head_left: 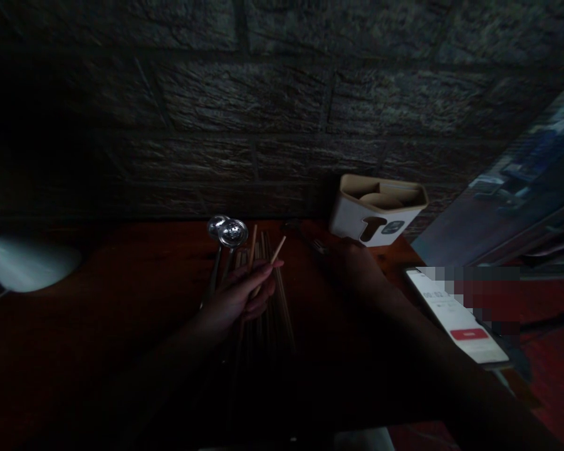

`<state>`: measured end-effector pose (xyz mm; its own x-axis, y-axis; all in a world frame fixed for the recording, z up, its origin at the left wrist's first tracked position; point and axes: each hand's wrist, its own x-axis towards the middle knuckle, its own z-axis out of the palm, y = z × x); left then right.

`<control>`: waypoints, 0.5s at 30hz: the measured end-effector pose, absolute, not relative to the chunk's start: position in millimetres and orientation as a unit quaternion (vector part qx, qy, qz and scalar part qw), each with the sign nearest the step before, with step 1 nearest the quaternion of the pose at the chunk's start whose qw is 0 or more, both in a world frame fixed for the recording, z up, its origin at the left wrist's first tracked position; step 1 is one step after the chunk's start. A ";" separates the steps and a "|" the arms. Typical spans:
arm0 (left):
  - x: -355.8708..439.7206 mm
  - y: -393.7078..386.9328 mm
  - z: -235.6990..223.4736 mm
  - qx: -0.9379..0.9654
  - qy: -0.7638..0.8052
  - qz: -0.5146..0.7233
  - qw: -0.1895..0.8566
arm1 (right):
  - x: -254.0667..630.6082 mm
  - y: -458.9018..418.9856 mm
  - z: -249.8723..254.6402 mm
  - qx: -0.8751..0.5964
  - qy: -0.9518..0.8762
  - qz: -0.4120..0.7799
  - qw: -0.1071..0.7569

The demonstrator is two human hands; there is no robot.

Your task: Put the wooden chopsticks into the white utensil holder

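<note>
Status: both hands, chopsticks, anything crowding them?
Left hand holding two chopsticks; loose chopsticks beneath it. Right hand just in front of box, grip too dark to tell. Ladles crowd left hand's outer side.

Beyond the lit phone [457,316] rises a brick wall [272,100]; left of the phone spreads the wooden surface [117,269], right, red floor [552,357].

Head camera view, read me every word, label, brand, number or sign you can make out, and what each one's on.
Phone screen: seemingly "00:02", blurred; the other lines are unreadable.
Red button on that screen: pale lettering, too small to read.
Dark label on the box: too blurred to read.
No other text is legible.
</note>
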<state>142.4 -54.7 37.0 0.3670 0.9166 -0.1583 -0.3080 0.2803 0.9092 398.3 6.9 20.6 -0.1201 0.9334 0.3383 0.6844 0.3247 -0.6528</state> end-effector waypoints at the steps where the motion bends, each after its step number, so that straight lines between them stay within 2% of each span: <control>1: 143.5 -55.3 35.9 0.418 0.357 0.427 0.718 | 394.3 3.8 25.0 -0.556 -0.725 0.161 0.373; 3: 146.2 -57.2 34.6 0.424 0.347 0.417 0.726 | 382.2 -5.5 34.6 -0.544 -0.703 0.196 0.414; 5: 149.2 -59.9 34.9 0.437 0.343 0.400 0.729 | 366.2 -17.6 42.2 -0.476 -0.665 0.362 0.448; 6: 150.6 -61.4 35.6 0.446 0.343 0.390 0.729 | 358.0 -23.7 44.7 -0.428 -0.646 0.466 0.428; 8: 152.7 -64.1 37.3 0.462 0.346 0.371 0.727 | 343.7 -33.7 46.8 -0.366 -0.602 0.572 0.421; 15: 156.4 -67.1 35.2 0.476 0.368 0.346 0.720 | 332.0 -34.8 43.5 -0.394 -0.512 0.619 0.446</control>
